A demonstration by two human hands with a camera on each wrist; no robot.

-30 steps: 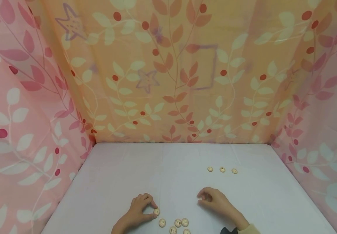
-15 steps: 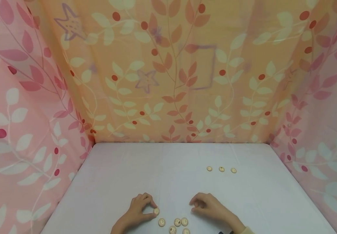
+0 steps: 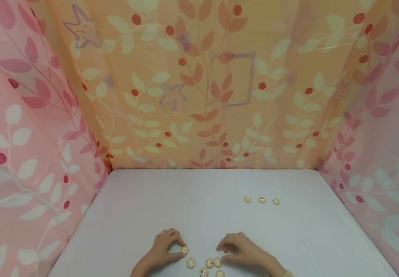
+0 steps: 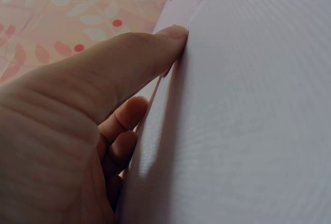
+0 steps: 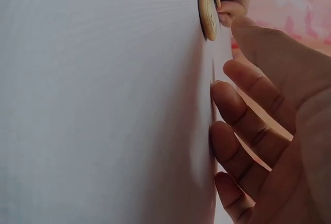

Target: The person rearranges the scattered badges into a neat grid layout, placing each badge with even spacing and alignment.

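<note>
On the white table, the left hand (image 3: 161, 250) pinches a round wooden disc (image 3: 184, 250) between thumb and index finger. The right hand (image 3: 247, 252) is beside the cluster of discs, its thumb and index finger apart around the right side of one disc (image 3: 217, 262); whether they touch it cannot be told. Several discs with dark marks lie between the hands, among them one (image 3: 191, 263) near the left thumb and one (image 3: 204, 272) lower down. In the right wrist view the fingers (image 5: 230, 102) are loosely bent, with a disc (image 5: 207, 17) past the thumb.
Three more discs lie in a row farther back on the right, the middle one (image 3: 262, 200) bearing a dark mark. The white tabletop (image 3: 151, 204) meets an orange leaf-patterned curtain (image 3: 185, 115) behind, with pink patterned curtains at both sides.
The right hand has moved left and toward the near edge, up to the cluster of discs. The left hand keeps its pinch on its disc in the same place.
</note>
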